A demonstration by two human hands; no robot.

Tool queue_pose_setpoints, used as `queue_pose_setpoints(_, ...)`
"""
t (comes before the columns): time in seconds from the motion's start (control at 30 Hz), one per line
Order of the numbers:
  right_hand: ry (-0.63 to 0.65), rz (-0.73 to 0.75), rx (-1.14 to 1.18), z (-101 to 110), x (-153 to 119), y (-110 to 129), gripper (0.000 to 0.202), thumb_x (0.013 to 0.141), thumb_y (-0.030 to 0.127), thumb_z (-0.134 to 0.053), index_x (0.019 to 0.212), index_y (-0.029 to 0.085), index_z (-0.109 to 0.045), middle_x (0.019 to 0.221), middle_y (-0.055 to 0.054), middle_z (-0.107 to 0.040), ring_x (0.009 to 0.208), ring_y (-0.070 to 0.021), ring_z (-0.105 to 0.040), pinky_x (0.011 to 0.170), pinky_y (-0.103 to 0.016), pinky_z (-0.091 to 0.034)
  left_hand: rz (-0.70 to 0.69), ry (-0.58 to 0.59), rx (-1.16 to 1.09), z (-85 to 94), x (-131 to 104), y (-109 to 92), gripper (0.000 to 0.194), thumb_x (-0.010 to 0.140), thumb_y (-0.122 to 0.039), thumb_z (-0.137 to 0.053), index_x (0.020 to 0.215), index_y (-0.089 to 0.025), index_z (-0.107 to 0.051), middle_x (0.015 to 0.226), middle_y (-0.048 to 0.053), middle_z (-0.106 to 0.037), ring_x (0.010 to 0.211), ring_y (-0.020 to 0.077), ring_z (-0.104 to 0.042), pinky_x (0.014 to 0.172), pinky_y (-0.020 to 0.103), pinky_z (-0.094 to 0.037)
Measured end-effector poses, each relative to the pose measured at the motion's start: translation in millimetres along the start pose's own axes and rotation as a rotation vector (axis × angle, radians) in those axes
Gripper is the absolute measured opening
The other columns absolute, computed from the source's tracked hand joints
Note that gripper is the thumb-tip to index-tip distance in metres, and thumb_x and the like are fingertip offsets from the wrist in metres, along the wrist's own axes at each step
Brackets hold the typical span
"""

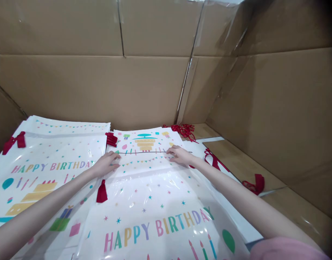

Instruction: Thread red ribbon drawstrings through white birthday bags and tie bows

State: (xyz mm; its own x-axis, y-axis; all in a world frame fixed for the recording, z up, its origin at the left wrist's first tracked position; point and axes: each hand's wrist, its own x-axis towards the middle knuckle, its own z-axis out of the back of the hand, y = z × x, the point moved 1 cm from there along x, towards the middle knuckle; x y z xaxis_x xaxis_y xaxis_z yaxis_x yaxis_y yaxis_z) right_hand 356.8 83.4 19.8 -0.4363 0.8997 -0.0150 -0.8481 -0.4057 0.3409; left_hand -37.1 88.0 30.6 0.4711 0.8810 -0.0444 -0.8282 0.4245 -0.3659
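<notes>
A thin dark wire or cord point(144, 152) stretches nearly straight across a glossy white "Happy Birthday" sheet or bag point(155, 196). Above the wire, the sheet's print shows a cake upside down. My left hand point(107, 162) is closed at the wire's left end, thumb and fingers pinched near the sheet's left edge. At the other end, my right hand point(179, 155) pinches the wire, a short tip sticking out beyond it. Both hands rest on or just over the sheet. A red ribbon point(102, 192) lies at its left edge, below my left hand.
A second stack of matching printed sheets point(73, 148) lies at left, with a red ribbon bow point(15, 141). Red cords point(183, 130) are heaped behind my right hand. More red ribbon point(254, 184) lies on cardboard at right. Tall cardboard walls point(100, 90) enclose the back and sides.
</notes>
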Motion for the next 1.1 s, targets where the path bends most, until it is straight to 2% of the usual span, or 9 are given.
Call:
queue_pose_setpoints(0.13, 0.034, -0.023, 0.014, 4.8, 10.3, 0.3, 0.03, 0.075, 0.023, -0.065, 0.104, 0.018, -0.06, 0.1, -0.009, -0.057, 0.094, -0.0215, -0.053, 0.075, -0.026, -0.04, 0.031, 0.041, -0.014, 3.2, 13.0, 4.6, 0.029, 0.076, -0.039, -0.051, 0.097, -0.019, -0.057, 0.089, 0.004, -0.059, 0.088, 0.0217, -0.057, 0.074, 0.028, -0.041)
queue_pose_setpoints(0.23, 0.076, -0.051, 0.039, 5.2, 16.0, -0.1, 0.029, 0.072, 0.021, -0.067, 0.099, 0.018, -0.058, 0.083, -0.004, -0.058, 0.078, -0.0177, -0.054, 0.063, -0.022, -0.037, 0.052, 0.07, -0.02, 3.1, 18.9, 4.0, 0.019, 0.073, -0.035, -0.054, 0.085, -0.02, -0.056, 0.073, 0.0, -0.058, 0.072, 0.0187, -0.056, 0.061, 0.025, -0.037)
queue_pose_setpoints(0.3, 0.09, -0.057, 0.046, 4.8, 18.1, -1.1, 0.028, 0.071, 0.021, -0.067, 0.097, 0.019, -0.057, 0.078, -0.002, -0.058, 0.071, -0.0157, -0.053, 0.058, -0.021, -0.035, 0.045, 0.056, -0.019, 2.9, 19.6, 2.0, 0.014, 0.072, -0.033, -0.054, 0.077, -0.02, -0.054, 0.07, 0.0, -0.057, 0.068, 0.018, -0.055, 0.058, 0.024, -0.034)
queue_pose_setpoints(0.53, -0.003, -0.04, 0.001, 4.2, 17.1, 1.9, 0.015, 0.072, 0.025, -0.067, 0.08, 0.017, -0.056, 0.091, -0.007, -0.059, 0.091, -0.0214, -0.052, 0.071, -0.024, -0.036, -0.067, -0.106, -0.006, 9.9, 3.4, -12.8, 0.014, 0.079, -0.031, -0.049, 0.073, -0.02, -0.056, 0.079, 0.003, -0.064, 0.077, 0.02, -0.058, 0.068, 0.028, -0.039)
queue_pose_setpoints(0.67, -0.036, 0.009, -0.006, 5.3, 14.0, 5.7, 0.01, 0.077, 0.025, -0.063, 0.078, 0.018, -0.056, 0.081, -0.005, -0.059, 0.076, -0.0175, -0.053, 0.065, -0.024, -0.034, -0.127, -0.208, 0.043, 16.6, -10.4, -20.4, 0.021, 0.087, -0.03, -0.043, 0.083, -0.02, -0.062, 0.084, 0.003, -0.068, 0.084, 0.0203, -0.058, 0.087, 0.035, -0.037)
queue_pose_setpoints(0.8, -0.098, 0.084, -0.035, 14.2, 6.4, 12.3, 0.006, 0.082, 0.022, -0.057, 0.078, 0.018, -0.056, 0.078, -0.005, -0.059, 0.077, -0.018, -0.052, 0.071, -0.026, -0.035, -0.33, -0.424, 0.215, 20.7, -26.7, -21.5, 0.026, 0.092, -0.022, -0.038, 0.083, -0.021, -0.063, 0.088, 0.004, -0.068, 0.084, 0.0178, -0.056, 0.089, 0.036, -0.036)
queue_pose_setpoints(0.9, -0.205, 0.205, -0.103, 22.9, -7.7, 20.7, 0.012, 0.086, 0.021, -0.051, 0.077, 0.017, -0.057, 0.082, -0.007, -0.06, 0.083, -0.0198, -0.052, 0.076, -0.029, -0.035, -0.498, -0.571, 0.341, 22.9, -41.9, -18.7, 0.023, 0.09, -0.017, -0.043, 0.08, -0.022, -0.063, 0.097, 0.004, -0.068, 0.09, 0.0187, -0.055, 0.09, 0.038, -0.038)
queue_pose_setpoints(0.97, -0.27, 0.278, -0.14, 26.4, -21.7, 26.6, 0.015, 0.089, 0.022, -0.047, 0.08, 0.018, -0.058, 0.086, -0.008, -0.061, 0.084, -0.0203, -0.052, 0.076, -0.03, -0.035, -0.54, -0.594, 0.371, 23.6, -53.1, -15.7, 0.019, 0.089, -0.018, -0.047, 0.081, -0.024, -0.064, 0.097, 0.004, -0.069, 0.092, 0.0187, -0.057, 0.093, 0.04, -0.038)
queue_pose_setpoints(1.1, -0.287, 0.318, -0.158, 26.3, -51.4, 35.4, 0.016, 0.092, 0.022, -0.044, 0.09, 0.019, -0.059, 0.089, -0.008, -0.063, 0.084, -0.0204, -0.055, 0.079, -0.032, -0.037, -0.451, -0.494, 0.375, 24.3, -74.9, -14.2, 0.019, 0.09, -0.023, -0.049, 0.077, -0.024, -0.063, 0.089, 0.001, -0.072, 0.086, 0.0169, -0.063, 0.096, 0.04, -0.039)
